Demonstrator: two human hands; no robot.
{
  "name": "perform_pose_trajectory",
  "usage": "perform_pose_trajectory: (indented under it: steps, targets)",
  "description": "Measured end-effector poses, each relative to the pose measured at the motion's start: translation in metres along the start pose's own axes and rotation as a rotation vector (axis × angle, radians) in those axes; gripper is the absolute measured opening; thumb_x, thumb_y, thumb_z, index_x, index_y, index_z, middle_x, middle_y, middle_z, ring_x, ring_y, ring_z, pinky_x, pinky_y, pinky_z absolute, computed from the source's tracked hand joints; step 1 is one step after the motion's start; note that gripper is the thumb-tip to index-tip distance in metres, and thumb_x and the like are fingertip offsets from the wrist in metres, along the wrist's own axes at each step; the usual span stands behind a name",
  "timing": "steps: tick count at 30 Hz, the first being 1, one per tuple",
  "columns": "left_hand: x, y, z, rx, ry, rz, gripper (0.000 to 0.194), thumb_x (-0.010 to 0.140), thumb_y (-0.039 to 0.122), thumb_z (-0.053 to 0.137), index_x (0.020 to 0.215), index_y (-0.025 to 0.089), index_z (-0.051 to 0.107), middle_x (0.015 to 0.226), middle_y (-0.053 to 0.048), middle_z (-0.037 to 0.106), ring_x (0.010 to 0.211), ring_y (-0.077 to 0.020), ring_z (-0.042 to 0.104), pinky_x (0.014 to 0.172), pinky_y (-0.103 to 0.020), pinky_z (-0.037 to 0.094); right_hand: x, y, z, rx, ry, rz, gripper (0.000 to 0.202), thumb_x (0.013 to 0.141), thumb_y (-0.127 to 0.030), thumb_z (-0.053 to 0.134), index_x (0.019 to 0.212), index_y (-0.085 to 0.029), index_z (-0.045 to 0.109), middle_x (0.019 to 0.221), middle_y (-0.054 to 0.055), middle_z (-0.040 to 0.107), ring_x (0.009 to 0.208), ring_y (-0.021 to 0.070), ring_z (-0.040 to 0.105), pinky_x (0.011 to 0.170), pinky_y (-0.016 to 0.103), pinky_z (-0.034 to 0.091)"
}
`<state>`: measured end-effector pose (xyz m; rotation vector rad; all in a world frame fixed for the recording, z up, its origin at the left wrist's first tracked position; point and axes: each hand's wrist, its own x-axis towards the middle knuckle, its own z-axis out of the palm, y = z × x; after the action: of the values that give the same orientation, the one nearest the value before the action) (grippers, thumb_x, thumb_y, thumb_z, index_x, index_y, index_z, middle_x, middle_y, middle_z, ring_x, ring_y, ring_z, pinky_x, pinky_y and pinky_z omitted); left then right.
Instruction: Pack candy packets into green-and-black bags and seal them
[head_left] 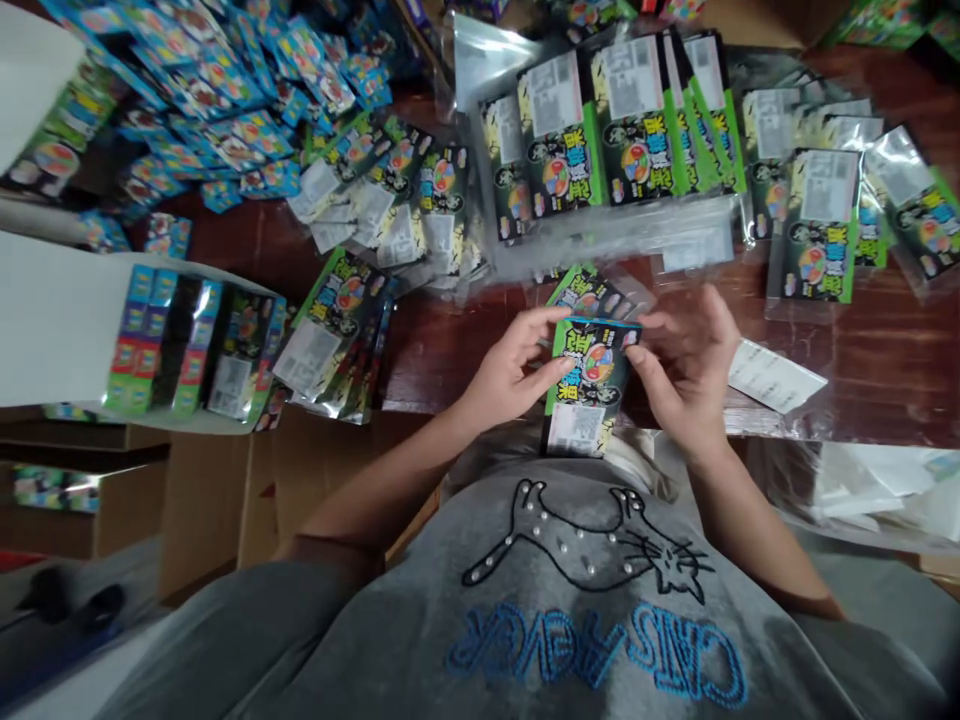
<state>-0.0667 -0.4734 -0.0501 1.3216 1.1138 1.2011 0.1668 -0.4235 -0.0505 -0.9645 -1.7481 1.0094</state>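
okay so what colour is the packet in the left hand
The packet is mainly black with a green edge; best seen in the head view.

Held packet (592, 388): 恶搞糖果
Bagged packets (637, 160): same characters
Gray shirt (562, 595): blue "CATS", then "?EVER", first character unclear, upside down
White slip (778, 376): print too small

The right hand (690, 375) has blurred fingers, and whether they grip or merely touch the packet (592, 385) can't be told. The left hand (506, 375) has fingertips hidden behind it. Print on the label (778, 376) is too small to read. The top edge cuts off the blue pile (217, 65), the left edge the white box (49, 320), the bottom edge the shirt (420, 580). 2 dark shapes (101, 607) at lower left are too blurred to identify.
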Motion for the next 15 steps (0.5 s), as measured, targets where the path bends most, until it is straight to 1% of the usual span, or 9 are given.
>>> perform_pose_trajectory:
  steps: [2, 4, 5, 7, 9, 10, 11, 13, 15]
  targets:
    - [-0.001, 0.000, -0.003, 0.023, -0.049, -0.016, 0.039, 0.103, 0.035, 0.075, 0.137, 0.026, 0.059, 0.125, -0.007, 0.076, 0.109, -0.0182, 0.076, 0.091, -0.029, 0.063, -0.003, 0.002, -0.005, -0.012, -0.080, 0.008, 0.069, 0.108, -0.046, 0.059, 0.167, -0.047, 0.024, 0.120, 0.006, 0.070, 0.098, 0.0244, 0.074, 0.083, 0.046, 0.068]
    - [0.001, 0.002, -0.005, 0.071, -0.030, -0.001, 0.025, 0.105, 0.038, 0.072, 0.123, 0.023, 0.066, 0.124, -0.008, 0.076, 0.113, -0.0184, 0.075, 0.095, -0.030, 0.062, -0.002, 0.002, -0.009, -0.035, -0.145, 0.012, 0.063, 0.109, -0.045, 0.057, 0.166, -0.044, 0.030, 0.112, 0.004, 0.070, 0.093, 0.0235, 0.073, 0.083, 0.045, 0.068]
    - [0.002, 0.002, -0.006, 0.088, -0.005, 0.007, 0.020, 0.106, 0.039, 0.070, 0.117, 0.022, 0.067, 0.125, -0.009, 0.076, 0.117, -0.0193, 0.075, 0.100, -0.032, 0.061, -0.001, 0.002, -0.010, -0.054, -0.162, 0.016, 0.063, 0.109, -0.046, 0.056, 0.166, -0.044, 0.030, 0.112, 0.005, 0.071, 0.093, 0.0233, 0.073, 0.084, 0.046, 0.068]
    - [0.007, 0.003, -0.005, 0.082, 0.046, 0.020, 0.019, 0.108, 0.039, 0.068, 0.111, 0.021, 0.067, 0.126, -0.010, 0.078, 0.123, -0.0208, 0.074, 0.106, -0.036, 0.059, 0.002, 0.000, -0.011, -0.095, -0.149, 0.042, 0.072, 0.109, -0.050, 0.055, 0.171, -0.043, 0.019, 0.127, 0.008, 0.070, 0.099, 0.0244, 0.074, 0.089, 0.048, 0.068]
    - [0.011, 0.005, -0.004, 0.037, 0.073, 0.027, 0.023, 0.106, 0.040, 0.071, 0.118, 0.022, 0.064, 0.122, -0.009, 0.080, 0.118, -0.0201, 0.077, 0.104, -0.036, 0.060, 0.005, -0.004, -0.012, -0.121, -0.138, 0.103, 0.086, 0.108, -0.053, 0.054, 0.175, -0.043, 0.002, 0.144, 0.012, 0.065, 0.108, 0.0265, 0.075, 0.093, 0.050, 0.067]
    - [0.013, 0.007, -0.003, 0.029, 0.078, 0.027, 0.026, 0.105, 0.040, 0.072, 0.122, 0.022, 0.063, 0.120, -0.008, 0.081, 0.116, -0.0194, 0.078, 0.102, -0.035, 0.060, 0.007, -0.006, -0.012, -0.122, -0.148, 0.136, 0.090, 0.107, -0.054, 0.054, 0.176, -0.042, -0.004, 0.146, 0.013, 0.064, 0.110, 0.0272, 0.075, 0.094, 0.051, 0.067]
    - [0.013, 0.009, -0.002, 0.041, 0.074, 0.023, 0.028, 0.104, 0.040, 0.073, 0.124, 0.023, 0.064, 0.119, -0.008, 0.081, 0.114, -0.0188, 0.078, 0.101, -0.034, 0.060, 0.008, -0.008, -0.013, -0.112, -0.166, 0.162, 0.092, 0.107, -0.054, 0.054, 0.177, -0.041, -0.005, 0.143, 0.013, 0.067, 0.109, 0.0274, 0.076, 0.094, 0.051, 0.067]
    - [0.014, 0.015, -0.001, 0.100, 0.056, 0.001, 0.025, 0.103, 0.039, 0.074, 0.119, 0.021, 0.070, 0.118, -0.008, 0.082, 0.112, -0.0182, 0.078, 0.099, -0.032, 0.060, 0.009, -0.011, -0.015, -0.073, -0.190, 0.174, 0.089, 0.106, -0.055, 0.056, 0.177, -0.040, 0.003, 0.126, 0.010, 0.075, 0.102, 0.0266, 0.077, 0.093, 0.051, 0.068]
    - [0.013, 0.023, 0.001, 0.159, 0.046, -0.032, 0.019, 0.102, 0.037, 0.074, 0.106, 0.019, 0.075, 0.116, -0.009, 0.082, 0.110, -0.0180, 0.078, 0.098, -0.032, 0.059, 0.010, -0.014, -0.017, -0.043, -0.157, 0.148, 0.084, 0.104, -0.054, 0.062, 0.174, -0.042, 0.019, 0.110, 0.005, 0.076, 0.093, 0.0252, 0.076, 0.088, 0.049, 0.068]
